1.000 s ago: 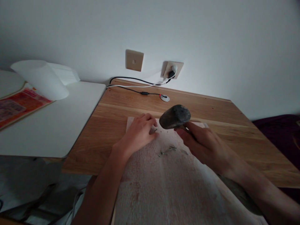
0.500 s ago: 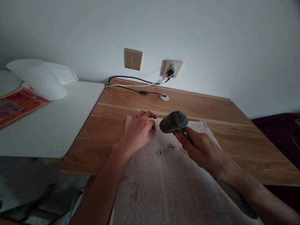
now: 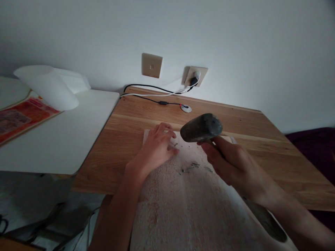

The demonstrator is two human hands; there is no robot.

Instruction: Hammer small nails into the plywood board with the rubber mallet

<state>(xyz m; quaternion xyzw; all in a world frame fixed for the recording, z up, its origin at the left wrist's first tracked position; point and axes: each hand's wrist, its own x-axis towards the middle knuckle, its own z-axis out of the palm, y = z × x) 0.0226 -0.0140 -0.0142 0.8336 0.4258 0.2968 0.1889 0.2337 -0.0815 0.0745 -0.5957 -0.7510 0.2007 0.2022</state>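
In the head view, my right hand (image 3: 232, 162) is closed round the handle of a hammer (image 3: 200, 128). Its dark, worn head is raised over the far part of a pale, scuffed board (image 3: 170, 209). My left hand (image 3: 158, 144) rests at the board's far left, thumb and fingers parted around a small nail (image 3: 175, 144). The nail looks tilted; whether its point is in the wood I cannot tell. To its right, a few small dark dots (image 3: 189, 146) run in a row across the board. Several loose nails (image 3: 195, 165) lie nearer to me.
The board lies on a wooden desk (image 3: 104, 150). At the back are cables (image 3: 149, 94), a round grommet (image 3: 186, 108) and a wall socket (image 3: 196, 76) with plugs. A white table (image 3: 78, 132) on the left bears a white roll (image 3: 52, 87) and a red-orange packet (image 3: 26, 116).
The hammer head has risen and shifted right with my right hand. My left fingers have spread from a pinch on the nail, which now shows between them. The view has shifted slightly.
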